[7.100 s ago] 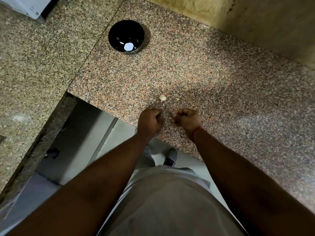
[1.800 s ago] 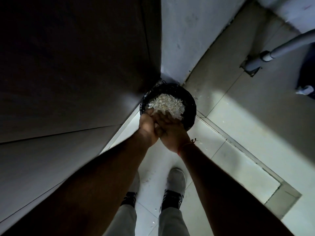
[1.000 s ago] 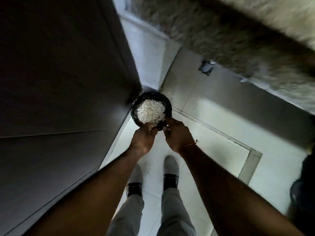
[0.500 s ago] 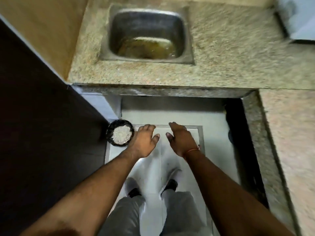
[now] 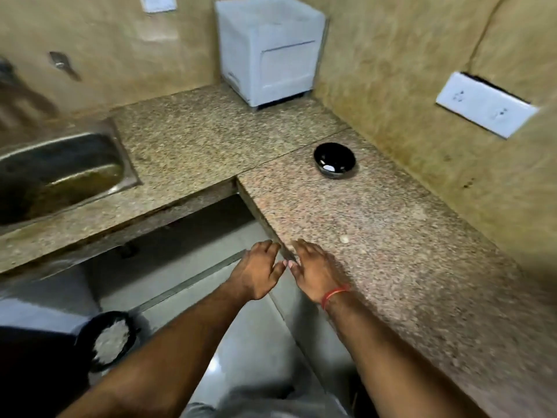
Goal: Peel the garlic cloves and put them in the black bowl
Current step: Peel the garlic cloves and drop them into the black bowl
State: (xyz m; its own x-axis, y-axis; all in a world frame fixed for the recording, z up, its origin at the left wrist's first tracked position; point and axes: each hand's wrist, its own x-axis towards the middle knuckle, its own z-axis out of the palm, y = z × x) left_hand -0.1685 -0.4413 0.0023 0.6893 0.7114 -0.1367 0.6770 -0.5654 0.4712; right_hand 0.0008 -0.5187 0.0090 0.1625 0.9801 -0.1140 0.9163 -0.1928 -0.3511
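The black bowl (image 5: 334, 160) stands on the reddish granite counter (image 5: 391, 251) near the wall, with a white peeled clove visible inside. One small pale garlic clove (image 5: 344, 239) lies on the counter, to the right of my hands. My left hand (image 5: 259, 270) hovers over the floor gap beside the counter edge, fingers straight and empty. My right hand (image 5: 312, 268) is just over the counter's front edge, fingers spread, holding nothing. A red thread circles the right wrist.
A black bin (image 5: 107, 339) full of white garlic skins sits on the floor at lower left. A steel sink (image 5: 60, 170) is set in the left counter. A white box appliance (image 5: 271, 49) stands in the corner. A wall socket plate (image 5: 485, 104) is on the right.
The view swung up from the floor bin to the counter corner. Both hands left the bin, opened, and rose toward the counter edge near the clove.
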